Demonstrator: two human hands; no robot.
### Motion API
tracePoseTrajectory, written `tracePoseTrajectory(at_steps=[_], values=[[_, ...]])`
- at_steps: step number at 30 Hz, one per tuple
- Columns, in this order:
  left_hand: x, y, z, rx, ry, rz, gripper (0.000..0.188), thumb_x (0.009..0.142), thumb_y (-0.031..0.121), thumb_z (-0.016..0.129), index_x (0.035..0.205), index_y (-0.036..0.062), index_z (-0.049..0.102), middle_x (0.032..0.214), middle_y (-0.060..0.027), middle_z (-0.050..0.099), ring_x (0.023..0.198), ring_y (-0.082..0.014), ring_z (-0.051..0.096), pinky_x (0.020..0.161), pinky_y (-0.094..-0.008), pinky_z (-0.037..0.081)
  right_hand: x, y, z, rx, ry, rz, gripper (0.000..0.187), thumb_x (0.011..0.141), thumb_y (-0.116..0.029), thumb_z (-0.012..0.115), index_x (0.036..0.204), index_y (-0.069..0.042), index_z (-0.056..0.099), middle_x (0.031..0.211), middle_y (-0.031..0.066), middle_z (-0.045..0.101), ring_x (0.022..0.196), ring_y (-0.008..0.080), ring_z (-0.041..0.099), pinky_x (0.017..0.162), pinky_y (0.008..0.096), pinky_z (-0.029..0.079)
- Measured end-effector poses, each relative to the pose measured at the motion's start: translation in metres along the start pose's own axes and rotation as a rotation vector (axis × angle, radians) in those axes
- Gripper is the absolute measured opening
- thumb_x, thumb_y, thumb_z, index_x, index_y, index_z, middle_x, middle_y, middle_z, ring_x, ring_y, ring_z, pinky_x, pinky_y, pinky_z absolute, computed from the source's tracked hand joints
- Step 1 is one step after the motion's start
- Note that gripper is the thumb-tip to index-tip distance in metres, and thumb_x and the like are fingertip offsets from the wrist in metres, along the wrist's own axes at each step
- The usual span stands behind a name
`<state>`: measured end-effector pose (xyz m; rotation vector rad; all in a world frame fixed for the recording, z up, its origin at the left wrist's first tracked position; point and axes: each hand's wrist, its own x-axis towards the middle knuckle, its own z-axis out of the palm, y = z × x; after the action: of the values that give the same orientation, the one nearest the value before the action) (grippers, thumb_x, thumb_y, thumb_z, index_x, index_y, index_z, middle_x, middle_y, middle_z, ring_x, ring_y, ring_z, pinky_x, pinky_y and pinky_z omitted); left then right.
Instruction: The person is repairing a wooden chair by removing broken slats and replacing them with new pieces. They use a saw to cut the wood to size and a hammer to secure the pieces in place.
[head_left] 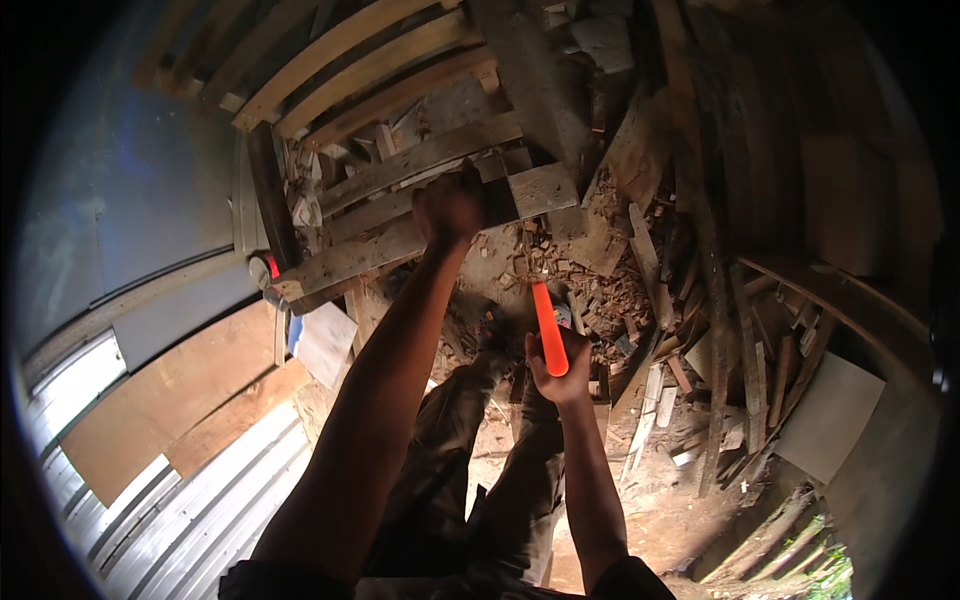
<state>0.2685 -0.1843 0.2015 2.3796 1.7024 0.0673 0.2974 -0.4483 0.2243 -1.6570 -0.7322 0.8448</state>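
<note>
No text, label, number or sign can be read. At 9 o'clock, the small red-and-white object (pixel 265 267) is too small to tell whether it carries print; toward 4 o'clock from the centre, the orange handle (pixel 547 325) shows 0 legible characters.

Left hand (pixel 448 205): fingers blurred, lost in shadow; plank (pixel 350 258) partly covered by it. Right hand (pixel 573 384): palm partly hidden by orange handle (pixel 549 330); what is joined to handle's far end cannot be made out. Sleeves (pixel 285 582) cut off by lower edge. Trousers' (pixel 525 470) lower ends lost in shadow. Wood scraps (pixel 590 290) too small to be told apart.
</note>
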Motion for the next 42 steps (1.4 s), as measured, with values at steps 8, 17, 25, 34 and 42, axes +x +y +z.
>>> tracePoseTrajectory(at_steps=[8,17,25,34,42], values=[[0.004,0.003,-0.004,0.107,-0.111,0.050,0.047,0.097,0.030,0.044,0.064,0.0093,0.070,0.067,-0.0152,0.070,0.070,-0.0322,0.070,0.077,-0.0459,0.049,-0.172,-0.039,-0.063,-0.719,-0.239,0.354,0.054,0.071,-0.012,0.064,0.125,-0.009,0.069,0.093,0.0165,0.074,0.056,0.0284,0.065,0.051,0.0348,0.050],[0.009,0.009,-0.010,0.109,-0.198,0.084,0.045,0.096,0.030,0.044,0.065,0.0102,0.070,0.070,-0.0157,0.071,0.073,-0.0298,0.071,0.078,-0.0452,0.048,0.012,-0.029,0.005,-0.127,0.051,0.001,0.008,0.080,-0.001,0.063,0.073,-0.004,0.061,0.055,0.0084,0.053,0.045,0.0225,0.051,0.045,0.0321,0.040],[0.000,0.001,-0.004,0.097,-0.134,0.052,0.042,0.095,0.029,0.046,0.065,0.0106,0.070,0.070,-0.0145,0.070,0.076,-0.0286,0.070,0.080,-0.0468,0.048,-0.088,-0.023,-0.039,-0.539,-0.098,0.128,0.013,0.089,-0.005,0.061,0.102,-0.001,0.061,0.082,0.0144,0.065,0.052,0.0200,0.060,0.051,0.0312,0.047],[0.005,0.001,-0.007,0.044,-0.077,0.088,0.038,0.093,0.026,0.051,0.064,0.0070,0.067,0.065,-0.0153,0.068,0.067,-0.0322,0.069,0.073,-0.0455,0.053,-0.156,-0.009,-0.053,-0.452,-0.095,0.224,0.039,0.081,-0.011,0.067,0.119,-0.011,0.063,0.065,0.0097,0.060,0.053,0.0276,0.059,0.049,0.0369,0.044],[0.003,-0.005,0.002,0.095,-0.177,0.117,0.035,0.094,0.031,0.047,0.076,0.0127,0.071,0.079,-0.0098,0.073,0.083,-0.0275,0.070,0.080,-0.0468,0.047,-0.013,-0.009,-0.008,-0.174,0.026,0.162,0.012,0.071,-0.001,0.064,0.065,-0.008,0.056,0.058,0.0063,0.052,0.049,0.0261,0.053,0.046,0.0332,0.040]])
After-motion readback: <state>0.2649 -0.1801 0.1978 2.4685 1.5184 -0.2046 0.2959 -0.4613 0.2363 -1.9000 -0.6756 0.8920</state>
